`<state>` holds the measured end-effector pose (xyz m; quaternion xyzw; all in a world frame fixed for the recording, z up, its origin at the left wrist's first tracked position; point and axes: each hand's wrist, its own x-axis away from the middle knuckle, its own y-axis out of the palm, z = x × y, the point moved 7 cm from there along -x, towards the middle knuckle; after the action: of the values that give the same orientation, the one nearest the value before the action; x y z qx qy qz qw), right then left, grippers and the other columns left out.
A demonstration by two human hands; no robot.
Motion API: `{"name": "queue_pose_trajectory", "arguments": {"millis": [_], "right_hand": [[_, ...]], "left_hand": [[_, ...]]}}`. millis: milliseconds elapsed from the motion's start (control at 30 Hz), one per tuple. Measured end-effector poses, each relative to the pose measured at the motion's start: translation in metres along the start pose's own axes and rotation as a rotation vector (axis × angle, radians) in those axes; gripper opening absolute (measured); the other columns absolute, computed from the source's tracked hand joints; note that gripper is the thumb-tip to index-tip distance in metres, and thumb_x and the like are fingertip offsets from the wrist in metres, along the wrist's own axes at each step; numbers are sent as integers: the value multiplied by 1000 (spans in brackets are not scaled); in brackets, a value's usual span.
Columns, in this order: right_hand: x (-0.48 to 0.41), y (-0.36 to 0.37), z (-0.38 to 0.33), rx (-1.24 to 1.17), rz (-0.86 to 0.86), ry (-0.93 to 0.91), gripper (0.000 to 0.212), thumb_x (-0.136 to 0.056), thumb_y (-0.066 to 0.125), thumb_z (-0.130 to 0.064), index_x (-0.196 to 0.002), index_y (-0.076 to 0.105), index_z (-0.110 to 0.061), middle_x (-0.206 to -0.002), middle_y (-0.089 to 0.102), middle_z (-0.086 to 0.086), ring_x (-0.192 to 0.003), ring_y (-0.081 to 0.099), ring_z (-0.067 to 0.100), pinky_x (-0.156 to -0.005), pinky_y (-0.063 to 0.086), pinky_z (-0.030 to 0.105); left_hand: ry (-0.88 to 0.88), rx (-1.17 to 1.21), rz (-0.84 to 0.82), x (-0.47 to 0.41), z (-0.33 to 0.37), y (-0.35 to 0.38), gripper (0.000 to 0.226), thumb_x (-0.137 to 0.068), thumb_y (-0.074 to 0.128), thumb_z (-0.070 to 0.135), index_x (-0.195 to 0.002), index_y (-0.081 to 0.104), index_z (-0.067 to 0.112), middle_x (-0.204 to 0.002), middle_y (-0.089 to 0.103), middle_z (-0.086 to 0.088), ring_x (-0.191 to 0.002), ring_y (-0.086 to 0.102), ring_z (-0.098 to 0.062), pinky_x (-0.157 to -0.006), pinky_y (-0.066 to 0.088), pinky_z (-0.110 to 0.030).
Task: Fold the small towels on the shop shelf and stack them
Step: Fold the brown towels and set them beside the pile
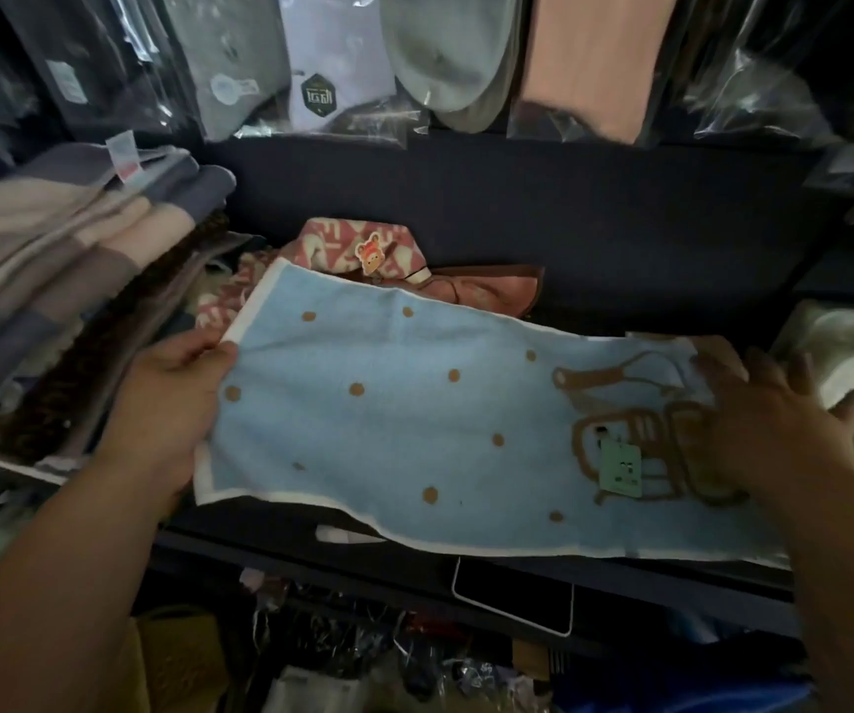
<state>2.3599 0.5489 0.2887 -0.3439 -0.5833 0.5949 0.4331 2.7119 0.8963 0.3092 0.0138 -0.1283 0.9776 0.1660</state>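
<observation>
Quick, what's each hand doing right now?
Left hand: closed on the blue towel's left edge.
Right hand: open, pressed flat on the towel's right end.

Two bare forearms in view, no sleeves reaching the wrists. Left hand [178,398] and right hand [774,429] ungloved; no rings, watch or bands visible. Right-hand fingers blurred.
</observation>
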Motion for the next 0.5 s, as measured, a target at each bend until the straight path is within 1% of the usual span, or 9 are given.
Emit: {"name": "queue_pose_trajectory", "arguments": {"millis": [33,100,167,200,267,333,433,467,500], "right_hand": [[4,1,-16,47,20,-87,61,-100,31,-51,-157,8,-45,-168,5,0,-154,-4,32,-118,4,68],[16,6,-55,98,33,-303,60,-101,21,-58,-157,5,-45,-169,-7,-5,-154,-13,28,-117,-6,66],[24,22,-79,53,-47,-428,68,-96,17,-68,-157,1,-44,-169,-12,-7,-154,-17,23,-117,-13,61],[25,31,-82,30,-97,-441,73,-93,13,-72,-158,-2,-42,-169,-13,-6,-154,-17,21,-117,-14,59],[24,47,-81,6,-135,-432,82,-87,6,-78,-158,-8,-40,-169,-14,-5,-153,-19,19,-119,-16,56],[23,53,-78,-5,-122,-430,86,-83,2,-81,-158,-9,-40,-169,-13,-5,-153,-20,18,-118,-18,53],[22,48,-77,-125,-86,-464,98,-74,-5,-88,-159,2,-40,-170,-1,-6,-155,-11,16,-121,-13,51],[21,45,-75,-202,-66,-468,101,-73,-5,-89,-159,9,-39,-169,6,-6,-155,-5,15,-123,-10,48],[22,38,-71,-318,-47,-462,98,-77,1,-88,-159,18,-36,-168,13,-5,-155,2,13,-124,-6,43]], "left_hand": [[10,-15,19,-2,6,-4,20,-98,62,18,-82,70,27,-89,70,2,-77,65,-16,-76,50,-30],[4,-24,24,-2,16,-10,21,-98,63,17,-80,67,27,-86,67,3,-77,64,-16,-78,51,-32],[-23,-1,-4,1,23,-9,14,-95,66,20,-86,69,29,-92,69,1,-84,66,-21,-87,53,-38],[-37,34,-16,6,28,-6,11,-93,69,21,-89,69,31,-97,71,-1,-88,67,-22,-87,53,-39],[-40,133,-35,16,39,4,11,-90,71,21,-95,70,31,-105,72,-3,-89,68,-20,-79,53,-34],[8,203,-78,28,53,23,13,-90,71,18,-99,72,28,-103,76,0,-83,71,-15,-72,54,-29],[112,268,-185,49,78,65,19,-93,66,11,-94,73,29,-85,78,15,-72,73,-2,-58,56,-17],[137,268,-231,55,84,81,23,-93,65,10,-92,74,31,-84,77,17,-73,73,0,-58,56,-16],[164,245,-281,61,90,98,27,-93,65,10,-89,75,35,-83,77,18,-74,73,0,-60,56,-17]]}}
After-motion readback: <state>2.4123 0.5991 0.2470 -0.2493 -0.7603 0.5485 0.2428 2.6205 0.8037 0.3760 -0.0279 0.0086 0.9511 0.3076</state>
